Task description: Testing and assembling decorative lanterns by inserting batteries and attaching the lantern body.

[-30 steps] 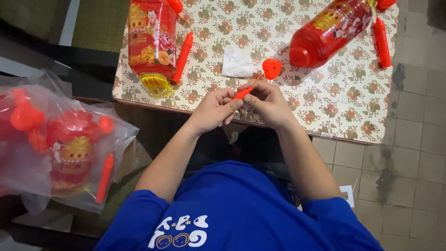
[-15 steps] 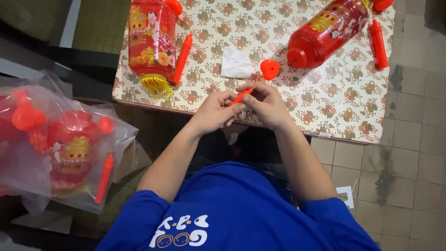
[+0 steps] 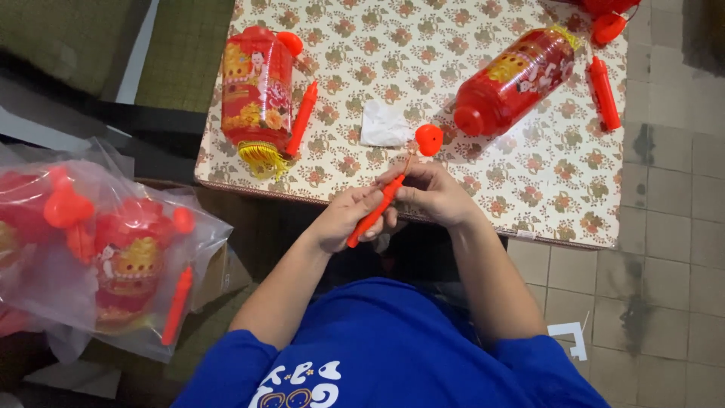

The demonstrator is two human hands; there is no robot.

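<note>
The red stick (image 3: 374,213) sits right at the near edge of the bench (image 3: 529,174), pinched between both hands. Its long axis runs on a slant, lower end pointing to about seven o'clock, upper end to one o'clock. The left hand (image 3: 349,219) wraps around the lower half, fingers closed on it, seemingly to steady it. The right hand (image 3: 432,193) closes its fingers on the upper tip, where a thin string appears to run up to a round red cap (image 3: 429,139) lying at twelve o'clock on the bench. Just to the cap's nine o'clock is a crumpled white wrapper (image 3: 384,125). Further out, a red lantern (image 3: 255,94) with a yellow tassel lies at eleven o'clock, its own stick alongside. Another lantern (image 3: 515,81) lies tilted at one o'clock. Off at nine o'clock, a clear bag (image 3: 113,249) holds more lanterns.
</note>
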